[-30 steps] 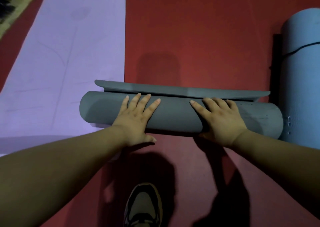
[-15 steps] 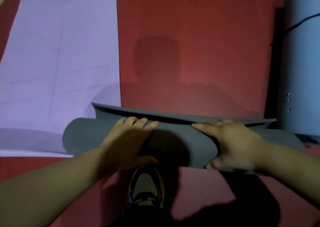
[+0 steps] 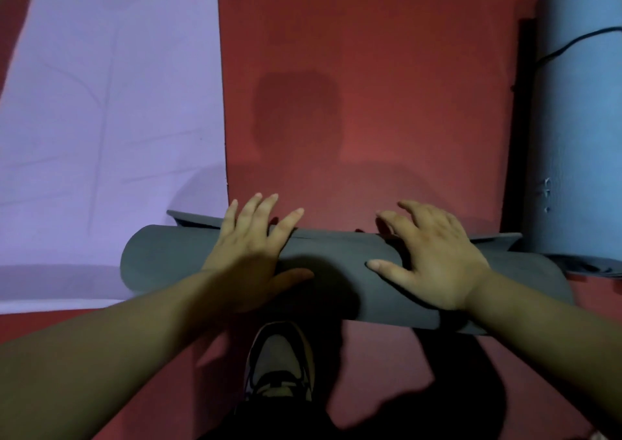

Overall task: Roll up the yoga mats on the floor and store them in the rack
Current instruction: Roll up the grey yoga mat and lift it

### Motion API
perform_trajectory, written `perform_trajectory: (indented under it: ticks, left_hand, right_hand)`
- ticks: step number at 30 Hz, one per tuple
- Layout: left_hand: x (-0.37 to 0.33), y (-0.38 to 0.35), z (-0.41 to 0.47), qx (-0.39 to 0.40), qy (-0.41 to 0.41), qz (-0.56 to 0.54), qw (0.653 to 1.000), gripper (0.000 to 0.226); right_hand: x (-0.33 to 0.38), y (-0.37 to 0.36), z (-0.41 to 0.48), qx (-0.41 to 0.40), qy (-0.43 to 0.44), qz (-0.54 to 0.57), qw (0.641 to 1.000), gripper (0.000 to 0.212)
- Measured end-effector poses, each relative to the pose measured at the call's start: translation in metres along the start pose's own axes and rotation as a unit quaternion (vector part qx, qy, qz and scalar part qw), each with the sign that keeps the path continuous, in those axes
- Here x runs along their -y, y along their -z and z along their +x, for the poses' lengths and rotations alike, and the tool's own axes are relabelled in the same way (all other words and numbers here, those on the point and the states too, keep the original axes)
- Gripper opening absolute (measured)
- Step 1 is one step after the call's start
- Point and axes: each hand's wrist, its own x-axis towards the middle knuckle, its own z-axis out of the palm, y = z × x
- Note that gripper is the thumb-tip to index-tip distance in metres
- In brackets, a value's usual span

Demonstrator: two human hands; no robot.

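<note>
Here, left hand (image 3: pixel 249 254) and right hand (image 3: pixel 435 262) flat atop grey mat (image 3: pixel 161 258).

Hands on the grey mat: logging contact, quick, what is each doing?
Left hand: open, pressing the grey mat.
Right hand: open, pressing it too.

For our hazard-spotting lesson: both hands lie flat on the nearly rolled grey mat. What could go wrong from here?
1. The left hand and right hand only press with open fingers; the grey mat has a loose end that could spring open and slacken the roll.
2. Its right end lies close by the blue mat, which might snag it and skew the roll.
</note>
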Motion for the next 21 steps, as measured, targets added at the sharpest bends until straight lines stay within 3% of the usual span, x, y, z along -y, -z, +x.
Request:
perform_trajectory:
  ticks: [6,10,14,16,21]
  left_hand:
    - [0.007,0.006,0.023,0.079,0.064,-0.030,0.994,0.114]
    - [0.008,0.006,0.025,0.111,0.066,-0.032,0.991,0.107]
    - [0.006,-0.006,0.010,0.025,0.020,0.020,0.999,0.108]
    - [0.005,-0.011,0.003,-0.011,0.013,0.028,0.999,0.105]
    - [0.000,-0.007,-0.014,-0.017,0.018,0.039,0.999,0.093]
  right_hand:
    - [-0.002,0.015,0.026,0.163,-0.067,0.036,0.984,0.099]
    - [0.001,0.017,0.019,0.115,-0.051,0.007,0.992,0.092]
    - [0.002,0.002,0.008,0.047,-0.019,-0.027,0.998,0.092]
    - [0.003,-0.001,0.003,0.047,-0.009,-0.032,0.998,0.094]
    - [0.021,0.009,-0.006,0.103,-0.008,-0.034,0.994,0.094]
